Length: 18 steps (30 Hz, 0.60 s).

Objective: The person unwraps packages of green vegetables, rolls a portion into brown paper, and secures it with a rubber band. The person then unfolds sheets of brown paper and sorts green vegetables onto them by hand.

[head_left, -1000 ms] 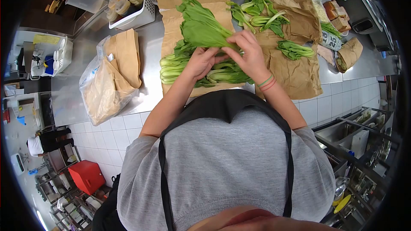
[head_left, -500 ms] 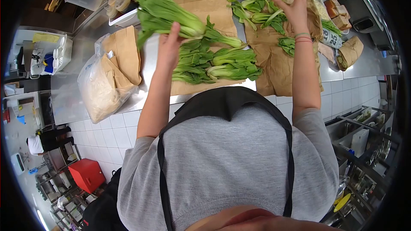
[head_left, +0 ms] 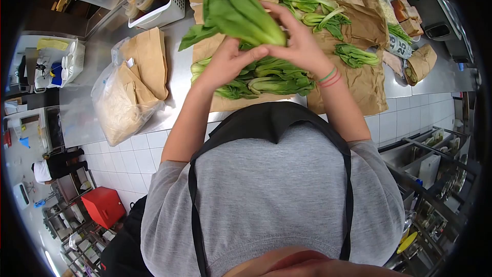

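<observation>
A head of bok choy [head_left: 238, 13] is held up over the table, leaves to the upper left and pale base to the right. My right hand [head_left: 300, 46] curls around its base. Beneath the stems, my left hand [head_left: 225, 64] grips it, most of its fingers hidden behind the greens. Under my hands, more bok choy [head_left: 279, 79] lies in a row on brown paper [head_left: 230, 103]. To the right, loose bok choy [head_left: 318, 13] and a smaller head [head_left: 356, 55] rest on a crumpled brown paper bag [head_left: 348, 87].
A plastic bag with brown paper [head_left: 128, 95] sits at the counter's left end. Behind it stands a white basket of bottles [head_left: 166, 13]. At the right are bread pieces [head_left: 405, 15] and a paper-wrapped bundle [head_left: 420, 64]. A person [head_left: 48, 169] stands far off left.
My right hand has come from the far right to the bok choy's base. My left hand has moved right and slightly down with the bok choy, which now sits more central.
</observation>
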{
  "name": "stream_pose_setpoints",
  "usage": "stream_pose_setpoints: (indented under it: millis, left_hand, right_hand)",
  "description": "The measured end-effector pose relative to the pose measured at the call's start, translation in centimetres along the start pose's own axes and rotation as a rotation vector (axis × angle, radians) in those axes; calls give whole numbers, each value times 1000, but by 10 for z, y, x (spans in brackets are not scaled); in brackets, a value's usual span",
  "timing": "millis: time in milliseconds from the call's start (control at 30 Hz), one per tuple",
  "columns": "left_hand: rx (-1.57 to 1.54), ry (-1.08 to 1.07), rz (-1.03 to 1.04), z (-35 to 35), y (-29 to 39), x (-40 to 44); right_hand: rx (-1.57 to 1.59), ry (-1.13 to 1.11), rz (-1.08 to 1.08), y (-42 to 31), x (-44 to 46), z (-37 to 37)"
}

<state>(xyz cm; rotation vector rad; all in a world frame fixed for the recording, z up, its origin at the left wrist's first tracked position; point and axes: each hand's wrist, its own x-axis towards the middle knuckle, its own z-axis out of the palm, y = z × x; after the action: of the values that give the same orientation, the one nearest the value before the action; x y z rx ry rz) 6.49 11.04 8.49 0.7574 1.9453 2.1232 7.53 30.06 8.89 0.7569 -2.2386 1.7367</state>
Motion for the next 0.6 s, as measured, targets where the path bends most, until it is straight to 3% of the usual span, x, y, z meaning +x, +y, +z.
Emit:
stream_pose_setpoints:
  millis: [67,100,167,200,233,300,433,500,533,600]
  left_hand:
    - [612,-265,-103,-15,-4,15]
    - [610,-265,-103,-16,-12,22]
    - [1085,-418,121,-14,-39,31]
    - [1253,-420,204,-6,-51,32]
    - [1251,-424,210,-2,-62,35]
    - [1457,-649,115,5,-76,47]
    - [1364,-662,-6,-5,-82,71]
    - [142,-228,-727,-29,-79,76]
    - [739,-438,-241,-42,-78,71]
    - [796,-481,-146,-62,-70,81]
  right_hand:
    - [52,98,92,5,-13,-17]
    - [50,97,93,6,-19,-27]
    - [184,307,202,5,-28,-43]
    - [181,310,202,2,-31,-48]
    - [181,330,213,-4,-33,-54]
    - [172,364,222,-11,-40,-60]
    - [153,251,229,-17,-60,-61]
    - [42,-25,235,-21,-69,-58]
    - [-40,-99,295,-18,-73,-53]
    - [-55,-172,331,-17,-75,-39]
